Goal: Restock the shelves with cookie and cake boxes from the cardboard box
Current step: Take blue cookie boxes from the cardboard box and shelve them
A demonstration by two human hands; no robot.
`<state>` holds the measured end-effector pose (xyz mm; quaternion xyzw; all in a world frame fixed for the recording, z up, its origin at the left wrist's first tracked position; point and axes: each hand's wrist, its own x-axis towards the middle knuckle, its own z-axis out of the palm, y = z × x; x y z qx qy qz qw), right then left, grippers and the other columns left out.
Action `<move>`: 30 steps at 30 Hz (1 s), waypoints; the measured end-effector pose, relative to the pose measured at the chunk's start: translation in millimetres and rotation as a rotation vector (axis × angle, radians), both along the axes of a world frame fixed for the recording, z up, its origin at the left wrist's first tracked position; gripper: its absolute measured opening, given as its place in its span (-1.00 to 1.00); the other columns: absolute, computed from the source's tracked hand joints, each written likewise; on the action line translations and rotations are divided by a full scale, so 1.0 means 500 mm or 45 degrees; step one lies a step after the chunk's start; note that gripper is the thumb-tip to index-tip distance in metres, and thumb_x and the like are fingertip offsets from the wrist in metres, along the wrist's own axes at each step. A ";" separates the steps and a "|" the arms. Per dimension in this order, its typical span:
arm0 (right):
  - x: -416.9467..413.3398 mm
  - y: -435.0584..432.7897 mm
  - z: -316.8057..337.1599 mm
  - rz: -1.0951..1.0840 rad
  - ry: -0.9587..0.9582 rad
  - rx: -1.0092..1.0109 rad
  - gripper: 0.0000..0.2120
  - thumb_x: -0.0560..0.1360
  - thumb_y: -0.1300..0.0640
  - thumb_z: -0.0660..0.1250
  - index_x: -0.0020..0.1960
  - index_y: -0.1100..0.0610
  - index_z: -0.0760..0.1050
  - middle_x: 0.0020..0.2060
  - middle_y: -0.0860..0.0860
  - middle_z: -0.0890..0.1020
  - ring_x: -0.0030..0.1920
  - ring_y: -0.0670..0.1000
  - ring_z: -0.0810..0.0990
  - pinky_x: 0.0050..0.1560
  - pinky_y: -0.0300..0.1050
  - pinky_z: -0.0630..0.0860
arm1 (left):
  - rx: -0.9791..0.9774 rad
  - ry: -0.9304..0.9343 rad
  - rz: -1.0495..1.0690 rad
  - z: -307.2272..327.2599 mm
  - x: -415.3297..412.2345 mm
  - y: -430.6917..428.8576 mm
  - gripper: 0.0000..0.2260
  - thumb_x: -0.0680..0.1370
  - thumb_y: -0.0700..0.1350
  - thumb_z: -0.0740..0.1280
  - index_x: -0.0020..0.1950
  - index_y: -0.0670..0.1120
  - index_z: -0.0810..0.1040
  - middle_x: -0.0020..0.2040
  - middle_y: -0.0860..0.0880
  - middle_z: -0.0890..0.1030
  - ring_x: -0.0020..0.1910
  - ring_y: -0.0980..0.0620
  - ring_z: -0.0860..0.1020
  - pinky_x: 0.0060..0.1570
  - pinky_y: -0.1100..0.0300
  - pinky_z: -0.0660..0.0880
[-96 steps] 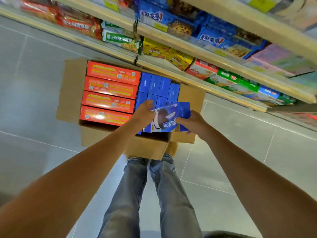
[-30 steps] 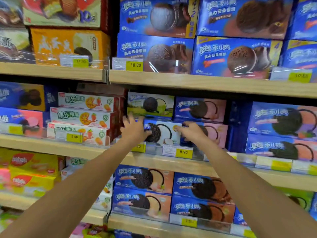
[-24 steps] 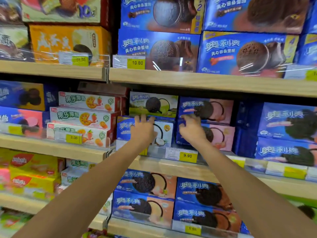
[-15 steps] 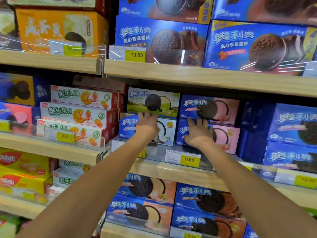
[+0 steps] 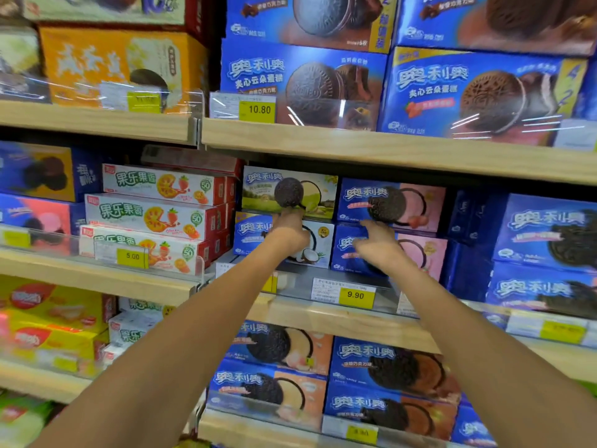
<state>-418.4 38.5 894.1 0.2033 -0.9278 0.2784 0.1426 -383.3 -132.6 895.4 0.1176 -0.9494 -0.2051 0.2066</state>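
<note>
Hands are doing the last of the placing here, on the middle wooden shelf [image 5: 323, 313] of the display. The left hand [image 5: 289, 232] is lying flat, fingers loose and gripping nothing, against the front of the blue-and-white cardboard cookie box with a coconut picture [image 5: 318, 245], which is sitting on that shelf under a green-and-blue cookie box [image 5: 310, 192]. The right hand [image 5: 376, 245], at three o'clock from the left one, is spreading open fingers over the blue-and-pink cookie box [image 5: 416, 250] just beside the coconut one; it is holding nothing either.

Judging by the task, the coconut box is being squared into its slot, set back behind the clear plastic price rail [image 5: 336, 284] with the yellow 9.90 tag [image 5: 355, 295]. The cardboard supply box is not showing in this view.

Trouble could be coming from the push itself. If the left palm is pressing off-centre, the coconut box may be twisting and dragging the green box above it askew, or sliding that upper box backward out of line. If the right hand is leaning too hard, the pink pair at three o'clock may be shifting toward the dark gap beyond them. A box left proud of its neighbours could also be tipping over the rail once the hands come away.
</note>
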 end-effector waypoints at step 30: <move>0.391 0.080 -0.763 -0.255 -1.134 -0.843 -0.71 0.53 0.29 0.14 -0.36 0.18 0.43 -0.45 0.10 0.48 -0.66 -0.14 0.44 -0.62 -0.36 0.34 | 1.491 -0.402 -0.082 -0.840 0.439 0.103 -0.68 0.56 -0.39 0.21 -0.33 -0.08 0.47 -0.29 -0.01 0.51 -0.30 0.10 0.50 -0.15 0.15 0.41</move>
